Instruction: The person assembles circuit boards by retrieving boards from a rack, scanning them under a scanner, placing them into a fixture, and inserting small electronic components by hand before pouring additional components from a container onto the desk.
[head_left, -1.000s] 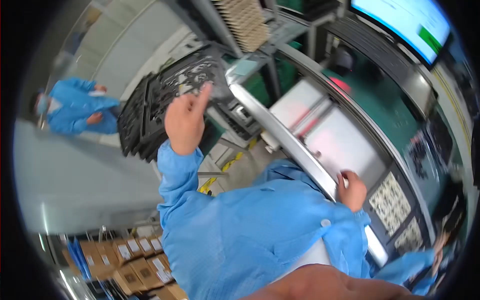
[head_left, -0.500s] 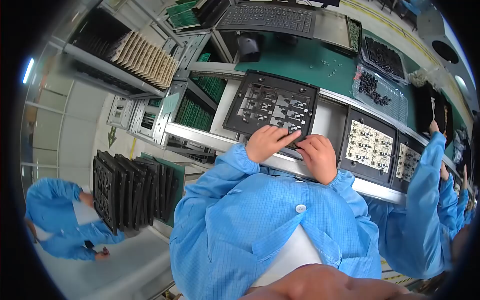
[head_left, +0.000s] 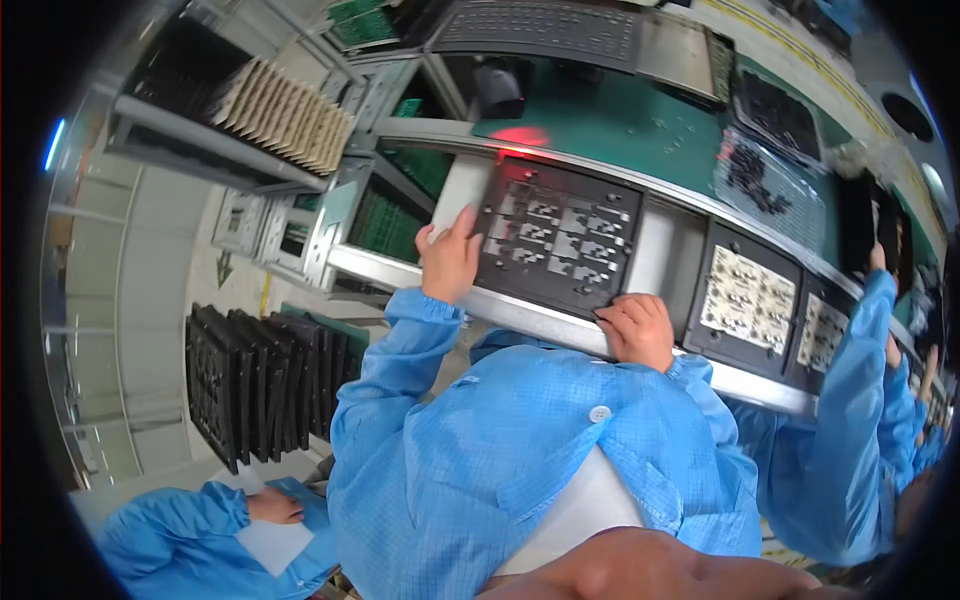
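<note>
A black fixture tray [head_left: 500,275] with several cut-out openings and circuit boards set in it lies on the metal rail in front of me. My left hand [head_left: 450,258] is at the tray's left edge, its fingers stretched out and apart, touching the side. At the near right corner, my right hand [head_left: 640,330] has its fingers bent over the tray's edge, with the thumb hidden. A red glow [head_left: 520,135] falls on the green mat [head_left: 590,115] and the tray's far left corner.
Black trays with cream boards [head_left: 750,298] sit on the rail to the right, near a co-worker's sleeve [head_left: 850,400]. Stacked black fixtures [head_left: 265,385] stand at left, beside another person's hand [head_left: 275,507]. Clear bins [head_left: 770,190] of black parts and a keyboard [head_left: 540,32] lie beyond.
My left hand has gone from the tray's near edge to its left side. The tray has turned straighter on the rail, and a red glow has appeared. The person at left has shifted.
</note>
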